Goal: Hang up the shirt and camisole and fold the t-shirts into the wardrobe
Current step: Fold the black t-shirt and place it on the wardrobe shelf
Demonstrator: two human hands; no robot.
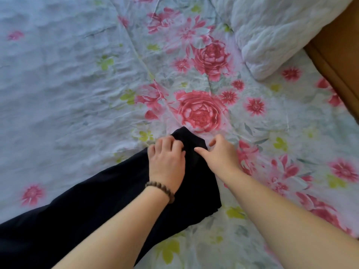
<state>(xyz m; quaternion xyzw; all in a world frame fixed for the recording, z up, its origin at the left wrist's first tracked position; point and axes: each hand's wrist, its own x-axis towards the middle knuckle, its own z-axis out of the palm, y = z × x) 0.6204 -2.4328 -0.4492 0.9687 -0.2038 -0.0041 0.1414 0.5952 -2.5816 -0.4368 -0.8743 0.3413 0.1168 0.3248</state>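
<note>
A black garment (93,206) lies in a long strip across the flowered bed sheet (77,78), running from the lower left up to the middle. My left hand (167,160), with a bead bracelet at the wrist, presses on its far end with the fingers curled into the cloth. My right hand (219,152) rests at the right edge of that same end, thumb and forefinger pinching the fabric. Which kind of garment it is cannot be told. No wardrobe or hanger is in view.
A white quilted duvet (275,35) is bunched at the upper right of the bed. A brown wooden bed frame (338,61) runs along the right edge. The sheet is wrinkled, pale blue with red flowers.
</note>
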